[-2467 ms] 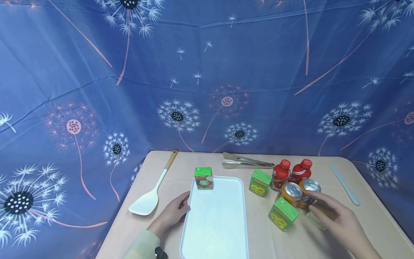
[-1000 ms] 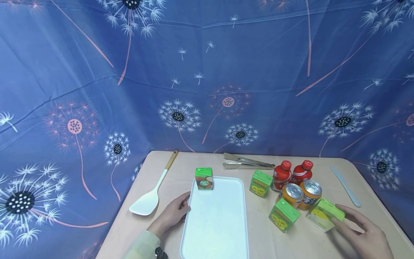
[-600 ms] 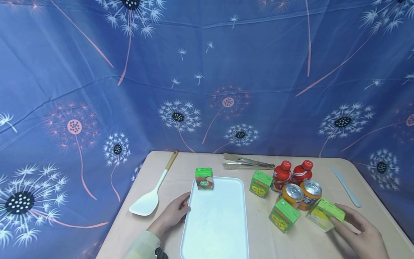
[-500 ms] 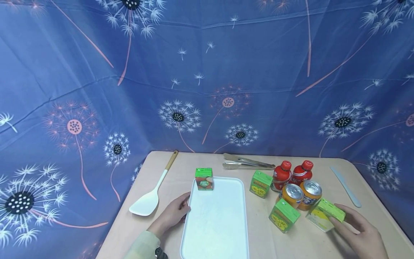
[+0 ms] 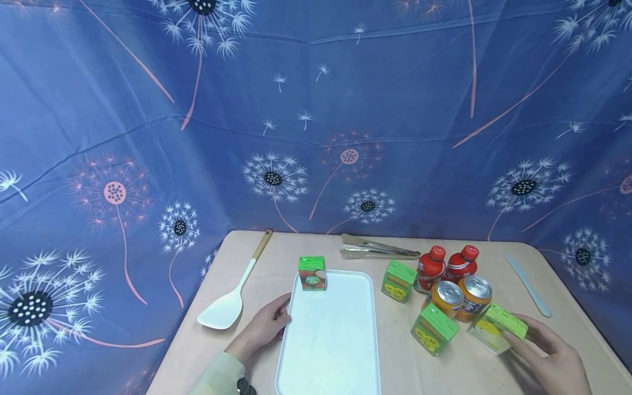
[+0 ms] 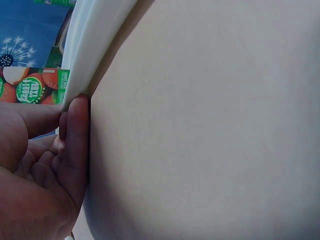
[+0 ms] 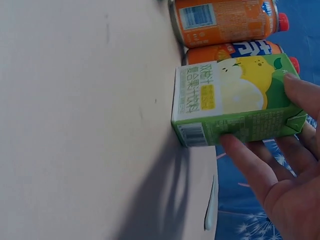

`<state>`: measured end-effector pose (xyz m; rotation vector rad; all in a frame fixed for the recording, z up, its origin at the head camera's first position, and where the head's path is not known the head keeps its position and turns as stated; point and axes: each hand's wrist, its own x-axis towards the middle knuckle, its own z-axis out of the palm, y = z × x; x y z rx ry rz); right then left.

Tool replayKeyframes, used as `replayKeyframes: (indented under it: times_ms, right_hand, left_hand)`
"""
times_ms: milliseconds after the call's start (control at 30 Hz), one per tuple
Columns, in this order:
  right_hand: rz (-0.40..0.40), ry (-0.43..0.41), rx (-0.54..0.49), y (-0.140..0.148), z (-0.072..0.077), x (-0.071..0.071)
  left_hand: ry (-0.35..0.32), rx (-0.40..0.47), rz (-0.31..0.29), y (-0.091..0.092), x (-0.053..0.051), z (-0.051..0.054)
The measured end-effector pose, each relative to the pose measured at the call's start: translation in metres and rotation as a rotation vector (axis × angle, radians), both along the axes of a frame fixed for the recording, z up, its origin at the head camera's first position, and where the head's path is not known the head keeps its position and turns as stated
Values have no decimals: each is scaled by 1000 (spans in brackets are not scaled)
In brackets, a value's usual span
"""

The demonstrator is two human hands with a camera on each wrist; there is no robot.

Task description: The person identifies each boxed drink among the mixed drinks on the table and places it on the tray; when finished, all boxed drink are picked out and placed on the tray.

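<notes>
My left hand pinches the left rim of a white rectangular tray; thumb and fingers on the rim show in the left wrist view. A green juice carton with fruit pictures stands at the tray's far left corner. On the right, my right hand holds a green-and-yellow juice carton between thumb and fingers. That carton stands on the table close to two orange soda cans. Another green carton with yellow flowers stands to its left, and a similar green carton is farther back.
Two red-capped bottles stand behind the cans. Metal tongs lie along the back. A white spatula with a wooden handle lies at the left, a pale blue knife near the right edge. A patterned blue cloth hangs behind the table.
My right hand has moved from above the cans to the right side of the green-and-yellow carton and taken hold of it. In the last second it has barely moved; the left hand stays put.
</notes>
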<state>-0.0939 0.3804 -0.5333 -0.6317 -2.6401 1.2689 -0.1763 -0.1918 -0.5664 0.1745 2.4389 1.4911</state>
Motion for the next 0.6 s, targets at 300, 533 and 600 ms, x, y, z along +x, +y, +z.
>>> replayKeyframes:
  times_ms: [300, 533, 600]
  right_hand:
    - [-1, -3, 27, 0, -1, 0]
    - [-10, 11, 38, -3, 2, 0]
    - [-12, 7, 42, -5, 3, 1]
  left_hand:
    - [-7, 1, 7, 0, 0, -1]
    - [-5, -4, 5, 0, 1, 0]
    - [-9, -4, 5, 0, 1, 0]
